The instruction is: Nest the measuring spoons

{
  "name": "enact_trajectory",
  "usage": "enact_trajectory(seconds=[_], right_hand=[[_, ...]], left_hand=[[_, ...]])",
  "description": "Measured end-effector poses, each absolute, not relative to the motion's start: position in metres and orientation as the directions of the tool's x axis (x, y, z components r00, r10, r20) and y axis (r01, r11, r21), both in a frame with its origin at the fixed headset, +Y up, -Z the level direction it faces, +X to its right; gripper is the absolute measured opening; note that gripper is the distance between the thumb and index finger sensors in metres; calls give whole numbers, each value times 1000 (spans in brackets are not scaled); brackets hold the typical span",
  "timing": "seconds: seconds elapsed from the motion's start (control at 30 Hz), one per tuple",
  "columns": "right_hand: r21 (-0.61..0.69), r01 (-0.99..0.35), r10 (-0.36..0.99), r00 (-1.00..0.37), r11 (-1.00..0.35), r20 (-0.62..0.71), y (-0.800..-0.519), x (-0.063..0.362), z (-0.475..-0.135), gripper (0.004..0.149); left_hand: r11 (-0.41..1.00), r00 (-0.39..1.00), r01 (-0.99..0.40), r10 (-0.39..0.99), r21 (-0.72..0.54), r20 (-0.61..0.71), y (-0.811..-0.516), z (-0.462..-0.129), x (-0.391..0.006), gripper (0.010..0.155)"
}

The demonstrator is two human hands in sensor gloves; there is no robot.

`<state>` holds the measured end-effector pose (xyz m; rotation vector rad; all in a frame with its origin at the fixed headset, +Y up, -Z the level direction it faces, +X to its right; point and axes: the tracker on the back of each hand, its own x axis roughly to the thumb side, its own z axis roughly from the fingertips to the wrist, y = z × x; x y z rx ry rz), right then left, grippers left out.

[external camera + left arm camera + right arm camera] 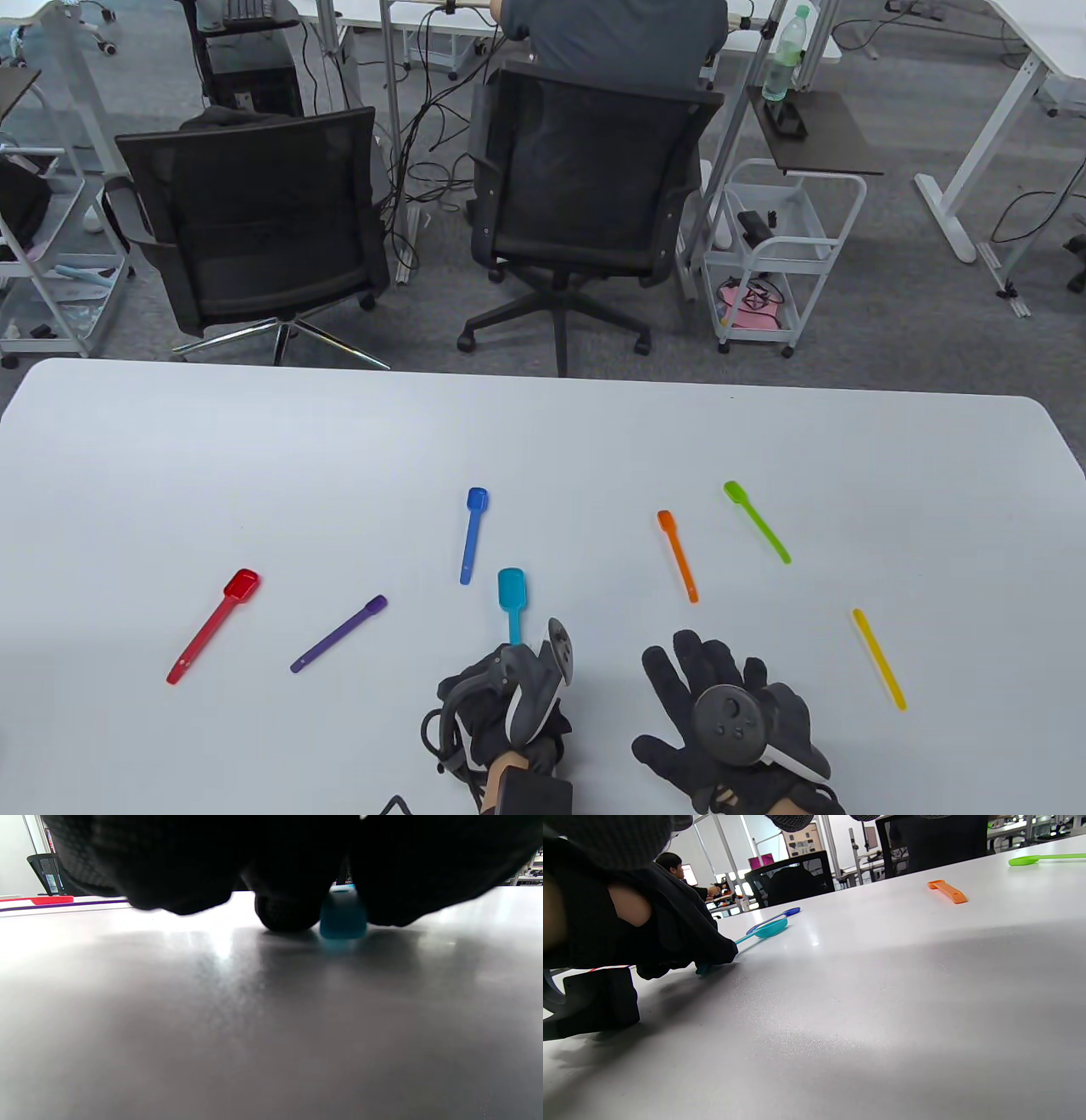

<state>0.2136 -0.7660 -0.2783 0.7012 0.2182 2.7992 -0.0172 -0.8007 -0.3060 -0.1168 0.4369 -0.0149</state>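
Note:
Several coloured measuring spoons lie apart on the white table (254, 458): red (214, 625), purple (338, 634), blue (473, 535), teal (512, 598), orange (678, 556), green (757, 521) and yellow (879, 658). My left hand (513, 652) is curled at the near end of the teal spoon's handle. In the left wrist view the handle end (342, 916) sits pinched between dark fingertips (288, 912), low on the table. My right hand (679, 705) lies flat with fingers spread, empty, right of the left hand and near the orange spoon's handle end.
In the right wrist view the teal spoon (768, 928) and blue spoon (780, 914) lie side by side, with the orange (947, 891) and green (1043, 858) spoons farther off. Two office chairs (585, 195) stand beyond the table's far edge.

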Motion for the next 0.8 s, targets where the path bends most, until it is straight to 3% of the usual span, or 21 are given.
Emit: enact_trajectory(seconds=[0.6, 0.8], right_hand=[[209, -204, 278, -855, -956, 438, -766, 215, -278, 95], [216, -222, 297, -853, -951, 430, -766, 218, -279, 95]], left_hand=[[991, 912, 2, -56, -130, -406, -799, -306, -15, 62], [999, 931, -42, 34, -15, -362, -786, -302, -25, 73]])
